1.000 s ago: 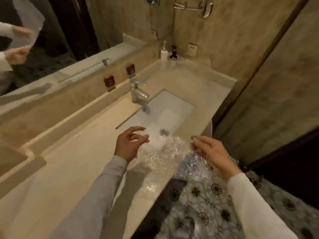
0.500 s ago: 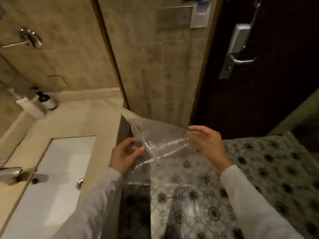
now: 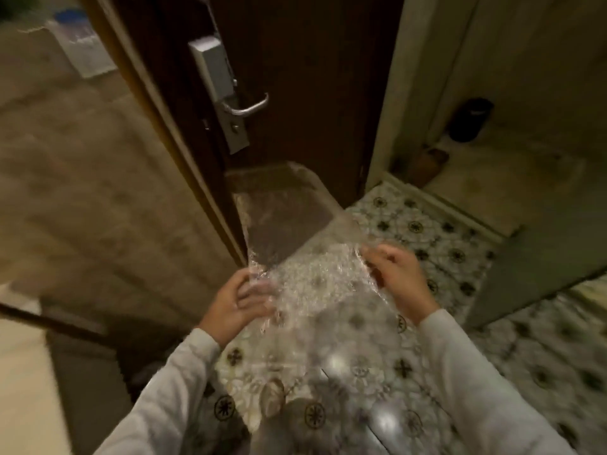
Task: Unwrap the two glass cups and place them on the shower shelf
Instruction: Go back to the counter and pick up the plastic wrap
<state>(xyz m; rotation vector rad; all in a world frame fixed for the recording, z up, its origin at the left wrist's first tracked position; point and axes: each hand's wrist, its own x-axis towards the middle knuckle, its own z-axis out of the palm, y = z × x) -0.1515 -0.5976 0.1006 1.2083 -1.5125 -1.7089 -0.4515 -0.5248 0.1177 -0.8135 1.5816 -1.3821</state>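
Observation:
A clear sheet of bubble wrap [image 3: 308, 257] is stretched between my two hands above the patterned floor. My left hand [image 3: 236, 302] pinches its left edge and my right hand [image 3: 395, 279] grips its right edge. The sheet hangs loose and see-through, with nothing visibly inside it. No glass cup and no shower shelf are in view. The picture is blurred by motion.
A dark wooden door [image 3: 295, 77] with a metal handle [image 3: 246, 108] stands straight ahead. A tiled wall [image 3: 98, 192] is on the left, a pale partition [image 3: 420, 77] on the right. Patterned floor tiles [image 3: 443, 231] lie below. A dark round object [image 3: 469, 119] sits far right.
My view has swung right, from the sink counter to the door. Both hands carried the bubble wrap along and still hold it spread between them.

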